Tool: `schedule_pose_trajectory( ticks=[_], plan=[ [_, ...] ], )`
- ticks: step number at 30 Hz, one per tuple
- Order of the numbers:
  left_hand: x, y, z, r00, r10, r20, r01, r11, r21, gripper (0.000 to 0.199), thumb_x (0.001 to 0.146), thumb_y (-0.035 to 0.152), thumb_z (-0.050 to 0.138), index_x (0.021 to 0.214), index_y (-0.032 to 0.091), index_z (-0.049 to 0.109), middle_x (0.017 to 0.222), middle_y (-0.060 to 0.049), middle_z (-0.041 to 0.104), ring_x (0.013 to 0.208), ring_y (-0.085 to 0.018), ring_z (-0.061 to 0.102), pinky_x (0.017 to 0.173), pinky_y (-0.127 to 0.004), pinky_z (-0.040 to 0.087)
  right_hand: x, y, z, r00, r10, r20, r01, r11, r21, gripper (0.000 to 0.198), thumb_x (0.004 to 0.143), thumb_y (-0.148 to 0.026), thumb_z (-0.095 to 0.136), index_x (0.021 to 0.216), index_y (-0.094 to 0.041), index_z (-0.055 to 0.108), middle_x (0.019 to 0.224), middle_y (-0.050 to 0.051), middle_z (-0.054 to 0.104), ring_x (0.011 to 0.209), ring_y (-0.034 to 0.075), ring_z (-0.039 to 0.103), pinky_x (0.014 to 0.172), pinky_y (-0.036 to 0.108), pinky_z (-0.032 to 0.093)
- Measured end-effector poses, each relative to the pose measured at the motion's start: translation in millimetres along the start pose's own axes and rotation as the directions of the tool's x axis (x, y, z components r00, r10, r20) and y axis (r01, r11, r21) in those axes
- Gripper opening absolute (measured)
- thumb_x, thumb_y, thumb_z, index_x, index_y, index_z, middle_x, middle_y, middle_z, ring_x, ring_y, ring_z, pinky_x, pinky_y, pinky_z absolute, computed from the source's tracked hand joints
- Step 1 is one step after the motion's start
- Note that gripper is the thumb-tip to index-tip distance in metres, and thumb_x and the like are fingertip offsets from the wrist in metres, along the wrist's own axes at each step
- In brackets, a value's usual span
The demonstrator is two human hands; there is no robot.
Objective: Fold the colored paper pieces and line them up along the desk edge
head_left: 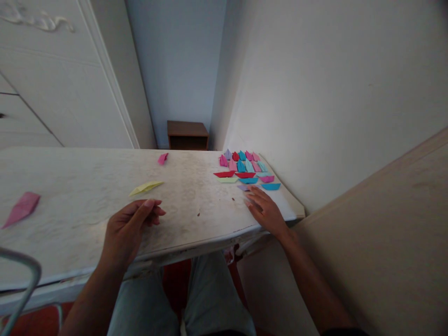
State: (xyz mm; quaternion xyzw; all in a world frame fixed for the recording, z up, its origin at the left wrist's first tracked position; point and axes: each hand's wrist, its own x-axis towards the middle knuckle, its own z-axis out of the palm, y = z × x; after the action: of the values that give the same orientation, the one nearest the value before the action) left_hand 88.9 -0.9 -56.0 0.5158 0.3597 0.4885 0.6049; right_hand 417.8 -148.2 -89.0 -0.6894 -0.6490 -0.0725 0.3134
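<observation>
little pointy lavender folded paper (241,187) near the tabletop (189,228)'s right edge, right hand (265,208) on it, fingers kinda apart, left hand (128,226) pinched together

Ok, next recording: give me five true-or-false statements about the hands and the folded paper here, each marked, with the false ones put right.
1. The left hand is pinching a red paper piece. False: its fingers are curled and no paper shows in them.
2. The fingertips of the right hand are at a lavender paper piece. True.
3. The yellow folded piece lies against the wall on the right. False: it lies on the table, just beyond the left hand.
4. Most of the folded paper pieces are grouped toward the table's right end. True.
5. The brown shelf unit stands on the table. False: it is past the table's far edge.
</observation>
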Motion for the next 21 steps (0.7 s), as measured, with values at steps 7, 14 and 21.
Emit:
schedule_pose_trajectory(
  ticks=[7,14,21],
  plan=[
    [-1.4,0.3,-0.5,1.000,0.011,-0.003,-0.011,0.998,0.062,0.031,0.072,0.044,0.073,0.082,0.014,0.072,0.070,-0.004,0.068,0.058,-0.012,0.056,0.054,-0.021,0.045,6.6,-31.4,-2.0,0.999,-0.051,-0.012,0.053,0.977,0.206,0.023,0.093,-0.027,0.051,0.101,-0.022,0.072,0.108,0.010,0.071,0.106,0.023,0.063,0.095,0.041,0.050],
    [-0.1,-1.7,-2.5,0.996,0.027,0.088,-0.039,0.989,0.139,0.034,0.079,0.046,0.065,0.083,0.013,0.071,0.070,-0.005,0.069,0.055,-0.011,0.055,0.055,-0.022,0.045,32.9,-75.1,11.5,0.960,-0.152,0.234,0.021,0.877,0.480,0.020,0.084,-0.020,0.049,0.083,-0.021,0.069,0.081,0.004,0.069,0.076,0.018,0.064,0.071,0.029,0.050],
    [15.4,4.3,2.0,0.988,-0.036,0.151,0.009,0.984,0.176,0.036,0.079,0.048,0.063,0.082,0.013,0.069,0.070,-0.007,0.070,0.051,-0.009,0.053,0.049,-0.021,0.039,47.6,-73.2,32.2,0.933,0.001,0.359,-0.215,0.802,0.557,0.018,0.082,-0.028,0.054,0.084,-0.019,0.070,0.072,0.003,0.068,0.067,0.017,0.061,0.062,0.027,0.046]
  ],
)
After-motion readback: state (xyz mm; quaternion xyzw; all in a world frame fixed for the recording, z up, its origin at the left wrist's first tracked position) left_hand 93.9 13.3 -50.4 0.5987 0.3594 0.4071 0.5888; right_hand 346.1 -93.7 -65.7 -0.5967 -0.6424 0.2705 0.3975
